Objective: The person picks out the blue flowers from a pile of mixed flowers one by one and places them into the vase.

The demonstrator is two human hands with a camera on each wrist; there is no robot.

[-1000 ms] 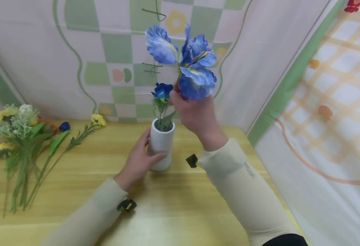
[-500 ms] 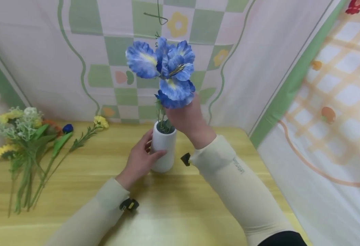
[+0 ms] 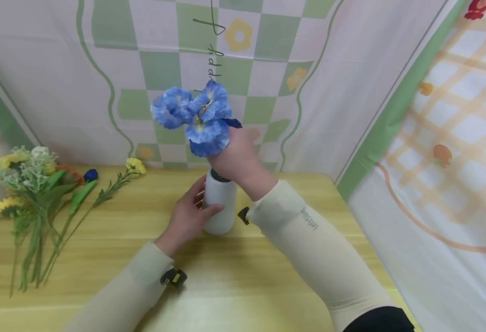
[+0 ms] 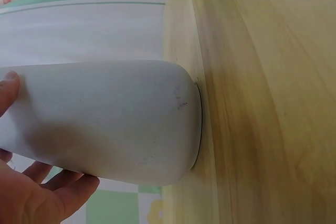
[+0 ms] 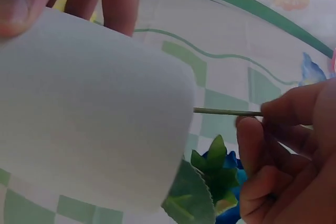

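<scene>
A patterned cloth (image 3: 155,69) hangs behind the back edge of a wooden desk (image 3: 234,276) as a person works with both hands at a vase. A loose bunch of flowers (image 3: 43,193) lies toward the desk's left end, well apart from either hand. The white vase (image 3: 226,196) stands upright short of the back edge, closer to the back right corner than the bunch is. A large blue flower (image 3: 203,131) tilts above its mouth and, in the head view, covers the right fingertips. The left hand (image 3: 186,214) is wrapped on the vase, thumb across the front; that hold, kept firm, should stop the base from sliding or tipping. The right hand (image 3: 240,157) has its fingertips clamped together on a thin stem (image 5: 226,112). A darker blue flower (image 5: 231,215) and a toothed leaf (image 5: 191,195) show just beyond the rim, likely snags to steer around. The stem, smallest of all, appears to belong to the large bloom and meets the vase at the rim; how far its end reaches inside cannot be seen. Pinching low, near the rim, and easing it in without force would likely spare it a bend.
</scene>
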